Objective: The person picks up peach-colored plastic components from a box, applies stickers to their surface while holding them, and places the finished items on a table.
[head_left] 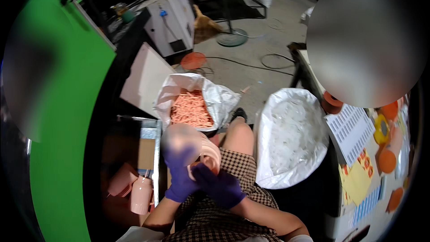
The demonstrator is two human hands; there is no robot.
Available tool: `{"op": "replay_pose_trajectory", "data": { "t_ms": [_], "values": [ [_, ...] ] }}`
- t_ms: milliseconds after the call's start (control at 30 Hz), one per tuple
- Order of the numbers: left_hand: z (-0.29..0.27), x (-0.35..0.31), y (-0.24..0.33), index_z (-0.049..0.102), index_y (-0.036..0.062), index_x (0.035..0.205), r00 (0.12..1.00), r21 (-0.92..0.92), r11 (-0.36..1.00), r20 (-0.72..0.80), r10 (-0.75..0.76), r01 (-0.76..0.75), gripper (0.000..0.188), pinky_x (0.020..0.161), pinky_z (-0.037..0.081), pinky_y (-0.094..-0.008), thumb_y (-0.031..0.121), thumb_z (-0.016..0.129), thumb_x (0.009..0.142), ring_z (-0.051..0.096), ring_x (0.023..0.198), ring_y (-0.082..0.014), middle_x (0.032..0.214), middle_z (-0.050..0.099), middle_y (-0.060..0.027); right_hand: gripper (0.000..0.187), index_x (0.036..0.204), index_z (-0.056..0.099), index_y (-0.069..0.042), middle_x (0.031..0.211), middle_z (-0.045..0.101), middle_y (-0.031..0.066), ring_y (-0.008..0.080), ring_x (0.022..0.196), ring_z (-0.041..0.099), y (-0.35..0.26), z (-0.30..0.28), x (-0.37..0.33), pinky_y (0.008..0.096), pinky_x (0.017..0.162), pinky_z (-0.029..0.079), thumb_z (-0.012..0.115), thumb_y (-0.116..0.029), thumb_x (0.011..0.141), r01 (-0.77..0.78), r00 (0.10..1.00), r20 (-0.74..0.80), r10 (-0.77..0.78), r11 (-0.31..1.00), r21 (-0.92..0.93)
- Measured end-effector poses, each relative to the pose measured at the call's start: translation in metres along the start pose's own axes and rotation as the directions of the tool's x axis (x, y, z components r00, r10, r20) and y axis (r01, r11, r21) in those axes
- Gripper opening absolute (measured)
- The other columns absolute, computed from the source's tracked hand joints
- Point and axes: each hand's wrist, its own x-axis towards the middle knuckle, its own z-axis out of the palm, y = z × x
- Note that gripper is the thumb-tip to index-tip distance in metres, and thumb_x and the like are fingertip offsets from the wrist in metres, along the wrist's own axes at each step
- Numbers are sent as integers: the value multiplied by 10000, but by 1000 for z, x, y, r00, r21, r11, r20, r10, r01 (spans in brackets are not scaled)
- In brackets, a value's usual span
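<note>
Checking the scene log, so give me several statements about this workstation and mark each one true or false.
1. Both hands wear purple gloves: left hand, right hand. True.
2. The hands hold a pink plastic piece. True.
3. The sack ahead of the knees holds blue parts. False: its parts are orange-pink.
4. The white bag lies left of the person. False: it lies to the right.
5. Pink cups sit at lower left. True.
</note>
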Motion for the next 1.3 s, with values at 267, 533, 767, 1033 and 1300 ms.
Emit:
{"op": "replay_pose_trajectory", "data": {
  "t_ms": [267, 533, 767, 1033, 1300],
  "values": [
    [8, 7, -7, 166, 3, 1471, 993, -237, 970, 112, -27, 53, 1219, 1155, 301, -453, 366, 931, 594, 572, 1163, -269, 1233, 551, -107, 325, 1152, 646, -187, 1187, 634, 46, 153, 715, 650, 22, 10, 2, 303, 543, 519, 639, -207, 827, 42, 985, -168, -44, 999, -15],
    [29, 36, -20, 576, 37, 1138, 990, -61, 988, -3, 140, -140, 559, 1073, 368, -460, 266, 846, 705, 567, 1071, -349, 1097, 599, -114, 188, 966, 601, -82, 667, 622, 77, 292, 596, 652, 41, 5, 38, 414, 529, 527, 627, -217, 838, -156, 984, 75, 160, 986, -64],
    [32, 88, -149, 165, 18, 1568, 983, -352, 926, -72, -169, 133, 1157, 1136, 337, -387, 204, 873, 672, 463, 1320, -262, 1464, 453, -137, 362, 1222, 625, -139, 1267, 636, 133, 306, 972, 666, 96, -26, 12, 421, 783, 550, 641, -242, 875, -86, 974, -190, 122, 979, 186],
    [11, 91, -176, 179, 22, 1568, 788, -376, 917, -519, -330, 136, 964, 1157, 304, -391, -26, 737, 783, 399, 1380, -257, 1548, 349, -151, 313, 1129, 664, -151, 1112, 627, 117, 318, 998, 643, 231, -59, -100, 469, 834, 522, 662, -337, 877, -859, 373, -44, 927, 327, -393],
    [35, 15, -134, 131, 8, 1571, 943, -520, 842, -187, -276, 143, 1102, 1146, 310, -393, 174, 815, 723, 444, 1351, -272, 1444, 467, -157, 240, 979, 720, -48, 854, 698, 131, 244, 705, 689, 231, -68, -131, 377, 672, 549, 710, -231, 824, -959, 251, 226, 941, 273, -72]
  ]
}}
